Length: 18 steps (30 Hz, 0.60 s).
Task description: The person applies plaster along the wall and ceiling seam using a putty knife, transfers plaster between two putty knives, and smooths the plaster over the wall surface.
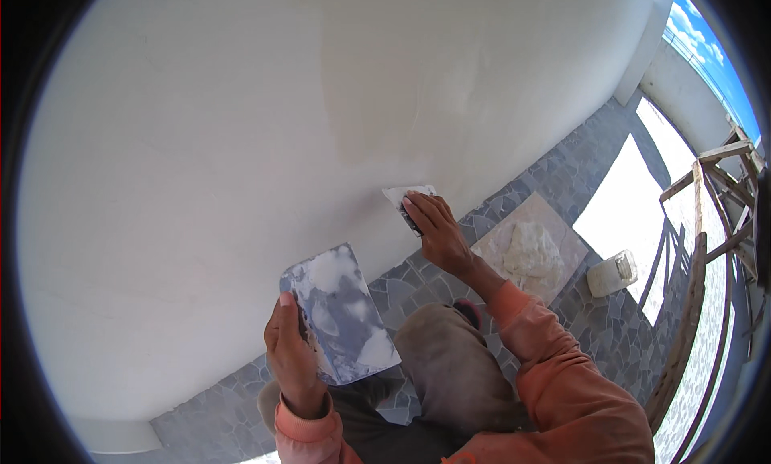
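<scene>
a: count what's here.

b: two hands, both mine. two blades: one broad flat plate (pixel 341 315) in my left hand (pixel 293 360), one small putty knife (pixel 408 197) in my right hand (pixel 438 233). one board (pixel 562 231) on the floor to the right, with one heap of white filler (pixel 532 254) on it. one white plastic tub (pixel 613 273) just right of the board. one wooden trestle (pixel 727 191) far right, in sun.

a: left hand?

b: closed on the plate's near edge, thumb up along its left side. plate sits near, low centre, tilted, its face toward me.

a: how does the plate look?

b: grey metal, rectangular, smeared with white patches, thickest at the far end and the near right corner.

a: right hand?

b: fingers folded over the knife, pressing its blade flat to the white wall (pixel 281 143), low down, close above the floor line. blade is pale, coated with filler; handle mostly hidden under my fingers.

a: floor?

b: grey irregular stone paving (pixel 554 175). my knee (pixel 446 343) is between the two hands.
</scene>
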Motion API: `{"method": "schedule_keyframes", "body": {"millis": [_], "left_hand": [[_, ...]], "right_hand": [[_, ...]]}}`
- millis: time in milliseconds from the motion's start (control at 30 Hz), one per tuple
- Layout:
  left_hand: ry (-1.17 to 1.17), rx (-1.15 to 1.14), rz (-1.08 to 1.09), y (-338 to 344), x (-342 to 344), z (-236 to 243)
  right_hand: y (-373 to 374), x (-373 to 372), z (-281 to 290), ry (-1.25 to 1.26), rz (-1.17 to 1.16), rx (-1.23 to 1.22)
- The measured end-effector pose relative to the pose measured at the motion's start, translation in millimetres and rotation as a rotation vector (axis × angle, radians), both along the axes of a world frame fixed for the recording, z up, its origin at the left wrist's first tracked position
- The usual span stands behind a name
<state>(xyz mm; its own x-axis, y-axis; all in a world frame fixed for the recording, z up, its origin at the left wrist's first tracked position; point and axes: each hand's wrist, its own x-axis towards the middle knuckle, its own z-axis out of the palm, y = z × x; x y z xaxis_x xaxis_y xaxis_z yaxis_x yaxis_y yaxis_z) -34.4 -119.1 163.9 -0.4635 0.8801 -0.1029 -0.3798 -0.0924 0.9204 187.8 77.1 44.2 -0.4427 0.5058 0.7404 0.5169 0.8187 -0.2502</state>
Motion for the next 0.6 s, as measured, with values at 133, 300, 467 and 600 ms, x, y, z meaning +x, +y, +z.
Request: {"method": "schedule_keyframes", "body": {"millis": [133,300,467,600], "left_hand": [[0.017,0.009,-0.032,-2,-5,0],[0.011,0.031,-0.028,0,-8,-11],[0.011,0.042,-0.05,-4,-13,-12],[-0.009,0.022,-0.013,-6,-9,-3]], "right_hand": [[19,11,108,0.079,-0.041,0.236],[71,25,221,0.067,-0.164,0.544],[87,22,230,-0.037,-0.217,0.599],[81,11,183,-0.055,-0.232,0.543]]}}
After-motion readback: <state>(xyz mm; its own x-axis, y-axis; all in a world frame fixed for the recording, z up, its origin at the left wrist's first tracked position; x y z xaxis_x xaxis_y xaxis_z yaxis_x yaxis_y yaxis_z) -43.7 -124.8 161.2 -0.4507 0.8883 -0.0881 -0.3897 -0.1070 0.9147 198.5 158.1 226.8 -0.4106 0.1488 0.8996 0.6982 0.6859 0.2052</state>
